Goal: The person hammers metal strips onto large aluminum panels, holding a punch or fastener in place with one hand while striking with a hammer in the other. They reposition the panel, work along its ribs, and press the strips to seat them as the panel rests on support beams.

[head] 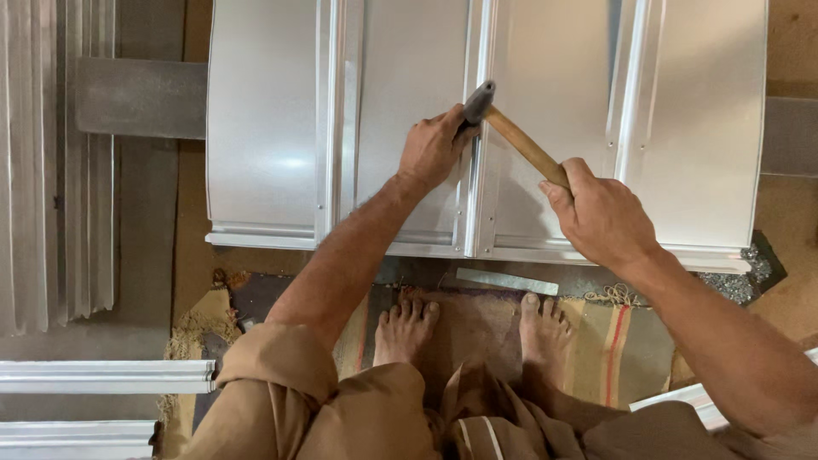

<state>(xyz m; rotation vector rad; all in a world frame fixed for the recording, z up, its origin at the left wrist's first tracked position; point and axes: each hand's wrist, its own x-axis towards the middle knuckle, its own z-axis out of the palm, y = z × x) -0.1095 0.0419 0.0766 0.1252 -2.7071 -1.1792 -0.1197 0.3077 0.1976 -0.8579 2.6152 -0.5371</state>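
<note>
A large shiny sheet-metal panel [264,128] with folded vertical seams lies on the floor in front of me. My right hand [601,213] grips the wooden handle of a hammer [520,140], whose dark metal head [477,100] rests near the middle seam [477,204]. My left hand [434,146] is closed beside the hammer head, pressed on the seam; whether it pinches something small is hidden. My bare feet [406,328] rest on a worn mat just below the panel's near edge.
A thin metal strip [507,281] lies on the striped mat [613,341]. More folded metal sections [102,375] lie at the lower left, with corrugated sheets [51,170] along the left. A grey slab [141,98] sits at the upper left.
</note>
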